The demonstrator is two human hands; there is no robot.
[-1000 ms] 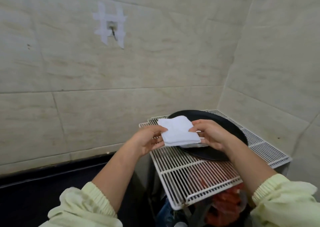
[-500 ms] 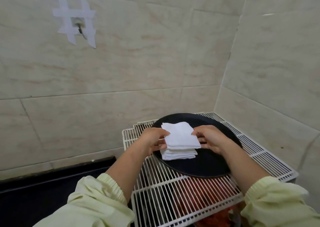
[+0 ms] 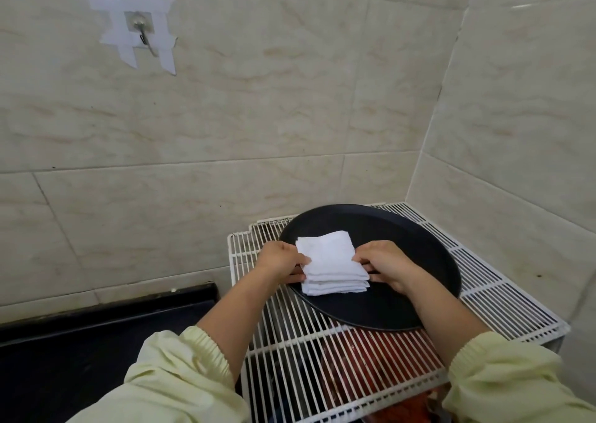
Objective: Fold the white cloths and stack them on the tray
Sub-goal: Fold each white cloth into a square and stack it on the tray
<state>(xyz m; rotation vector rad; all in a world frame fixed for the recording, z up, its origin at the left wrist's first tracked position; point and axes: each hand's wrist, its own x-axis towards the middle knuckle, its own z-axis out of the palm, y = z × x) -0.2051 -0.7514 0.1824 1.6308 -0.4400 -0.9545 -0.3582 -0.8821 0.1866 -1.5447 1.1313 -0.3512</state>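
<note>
A stack of folded white cloths (image 3: pixel 330 266) lies on the left part of a round black tray (image 3: pixel 416 261). My left hand (image 3: pixel 280 260) grips the stack's left edge, fingers curled against it. On the opposite edge my right hand (image 3: pixel 383 263) holds the stack with its fingertips. The top cloth is a neat square, and several folded layers show at the stack's near side.
The tray rests on a white wire rack (image 3: pixel 503 296) in a tiled corner, walls close behind and to the right. Red things (image 3: pixel 364 358) show below the rack. A dark counter (image 3: pixel 96 335) lies to the left. A taped hook (image 3: pixel 142 32) hangs on the wall.
The folded cloth held above the tray has come down onto the stack. Both hands went down with it and now hold the stack's sides.
</note>
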